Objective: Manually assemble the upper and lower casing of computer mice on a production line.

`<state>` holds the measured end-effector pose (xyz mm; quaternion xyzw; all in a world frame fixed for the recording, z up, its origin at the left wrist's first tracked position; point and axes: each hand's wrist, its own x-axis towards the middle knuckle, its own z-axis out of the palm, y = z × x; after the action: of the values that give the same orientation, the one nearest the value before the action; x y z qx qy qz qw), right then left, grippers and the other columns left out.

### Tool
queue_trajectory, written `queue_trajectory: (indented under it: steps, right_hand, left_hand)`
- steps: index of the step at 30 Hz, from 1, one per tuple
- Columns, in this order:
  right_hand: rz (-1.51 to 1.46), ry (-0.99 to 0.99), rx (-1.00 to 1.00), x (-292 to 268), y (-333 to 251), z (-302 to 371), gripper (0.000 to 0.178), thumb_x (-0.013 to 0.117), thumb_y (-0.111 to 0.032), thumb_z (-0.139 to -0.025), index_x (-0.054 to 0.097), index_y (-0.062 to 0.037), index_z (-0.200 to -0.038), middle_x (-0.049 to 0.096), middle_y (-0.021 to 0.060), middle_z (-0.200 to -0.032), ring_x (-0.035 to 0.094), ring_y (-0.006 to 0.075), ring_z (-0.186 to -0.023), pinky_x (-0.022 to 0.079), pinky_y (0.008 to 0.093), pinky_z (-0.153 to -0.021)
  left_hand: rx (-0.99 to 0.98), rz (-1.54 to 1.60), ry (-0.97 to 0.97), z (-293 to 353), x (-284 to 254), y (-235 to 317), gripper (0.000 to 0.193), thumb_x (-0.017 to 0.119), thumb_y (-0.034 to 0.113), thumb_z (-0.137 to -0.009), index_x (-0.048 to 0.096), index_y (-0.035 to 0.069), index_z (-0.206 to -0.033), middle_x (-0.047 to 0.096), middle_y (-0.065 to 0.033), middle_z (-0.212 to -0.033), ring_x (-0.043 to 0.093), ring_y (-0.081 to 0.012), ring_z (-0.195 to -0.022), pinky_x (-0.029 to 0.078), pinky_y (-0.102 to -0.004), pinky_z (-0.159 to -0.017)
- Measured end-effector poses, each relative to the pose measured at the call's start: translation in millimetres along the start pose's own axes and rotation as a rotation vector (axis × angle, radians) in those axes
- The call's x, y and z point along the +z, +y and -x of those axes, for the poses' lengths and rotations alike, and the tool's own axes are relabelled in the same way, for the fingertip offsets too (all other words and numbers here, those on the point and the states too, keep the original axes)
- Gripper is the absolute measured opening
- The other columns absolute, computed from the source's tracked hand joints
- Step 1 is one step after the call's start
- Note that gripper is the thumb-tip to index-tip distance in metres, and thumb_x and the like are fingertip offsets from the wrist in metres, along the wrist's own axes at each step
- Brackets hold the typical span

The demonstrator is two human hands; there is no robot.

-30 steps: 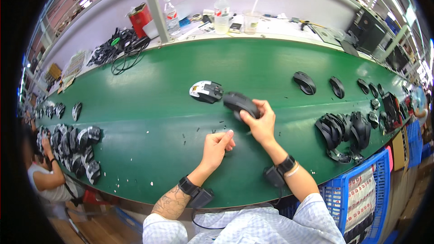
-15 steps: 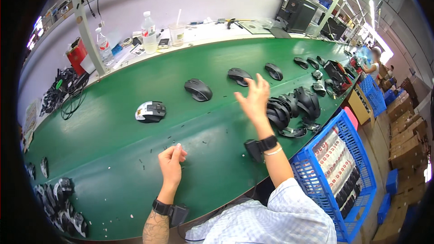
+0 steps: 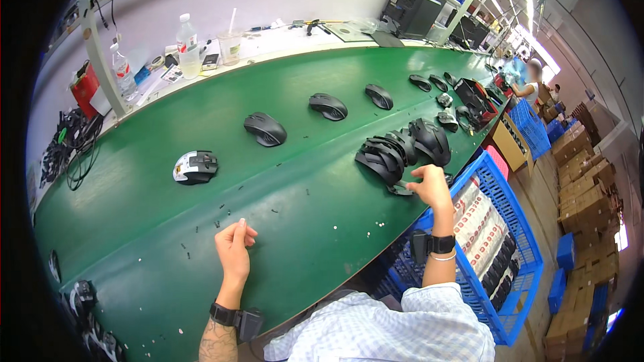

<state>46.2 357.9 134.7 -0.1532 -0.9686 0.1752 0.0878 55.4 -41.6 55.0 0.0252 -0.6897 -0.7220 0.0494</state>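
My left hand (image 3: 235,249) hovers over the green bench, its fingers curled in and thumb on top; whatever may be inside the curl is hidden. Small dark bits (image 3: 188,251) lie just left of it. My right hand (image 3: 433,186) is at the near side of a pile of black mouse shells (image 3: 382,159), thumb and forefinger apart. Its fingertips are beside a curved dark shell piece (image 3: 400,189); contact cannot be made out. Beyond my hands, a white-and-black mouse (image 3: 195,167) and black mice (image 3: 265,129) stand in a spaced row.
A blue crate (image 3: 500,255) with wrapped packs and black parts stands at the bench's right edge. More mouse parts (image 3: 87,308) are heaped at lower left. Bottles (image 3: 188,53) and a cup line the back shelf. A person (image 3: 530,84) is at the far right.
My right hand has come back from the mouse row to the near edge of the shell pile. My left hand stays curled over the bench. The view has shifted right.
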Motion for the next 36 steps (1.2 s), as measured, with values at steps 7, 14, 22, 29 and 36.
queue_trajectory:
  steps: [7,14,22,29,36]
  right_hand:
    - [-0.028,-0.019,-0.080,34.5,9.1,14.5,0.029,0.077,-0.011,-0.064,0.067,0.0047,-0.085,0.065,0.0191,-0.078,0.065,0.0288,-0.076,0.049,0.0342,-0.069]
    - [-0.041,0.058,-0.094,40.6,5.4,14.6,0.016,0.073,-0.011,-0.068,0.068,0.0009,-0.078,0.066,0.0148,-0.071,0.065,0.0246,-0.066,0.050,0.0322,-0.064]
    - [0.009,-0.459,-0.109,5.3,-22.2,13.0,0.012,0.072,-0.011,-0.070,0.069,-0.0012,-0.076,0.067,0.0133,-0.071,0.065,0.0204,-0.066,0.050,0.0304,-0.063]
    - [-0.314,-1.104,-0.483,31.9,-77.5,-10.6,0.016,0.062,-0.016,-0.082,0.062,-0.0003,-0.081,0.061,0.0032,-0.067,0.054,0.0102,-0.065,0.044,0.0274,-0.062]
    - [-0.376,-1.281,-0.465,60.9,-143.4,-32.8,0.012,0.057,-0.011,-0.086,0.058,-0.0012,-0.080,0.058,0.0015,-0.071,0.052,0.0096,-0.070,0.043,0.0257,-0.065]
  left_hand:
    - [-0.005,-0.002,-0.009,0.4,1.3,-0.6,0.040,0.048,0.023,-0.092,0.057,-0.002,-0.062,0.050,-0.0011,-0.055,0.044,-0.0070,-0.053,0.033,-0.0220,-0.050]
    - [0.007,0.006,-0.015,1.7,2.2,1.2,0.040,0.048,0.023,-0.092,0.057,-0.002,-0.063,0.050,-0.0011,-0.056,0.045,-0.0069,-0.054,0.034,-0.0216,-0.051]
    - [0.011,0.003,-0.039,3.5,0.1,-1.2,0.038,0.049,0.022,-0.092,0.058,-0.003,-0.065,0.052,-0.0012,-0.057,0.045,-0.0068,-0.054,0.035,-0.0216,-0.051]
    - [-0.040,0.070,-0.144,7.2,12.9,3.4,0.026,0.055,0.016,-0.090,0.059,-0.003,-0.073,0.057,-0.0020,-0.065,0.051,-0.0067,-0.058,0.041,-0.0213,-0.055]
    - [-0.044,0.070,-0.194,7.7,10.3,3.9,0.018,0.056,0.013,-0.089,0.062,-0.004,-0.086,0.063,-0.0043,-0.073,0.057,-0.0083,-0.065,0.047,-0.0222,-0.061]
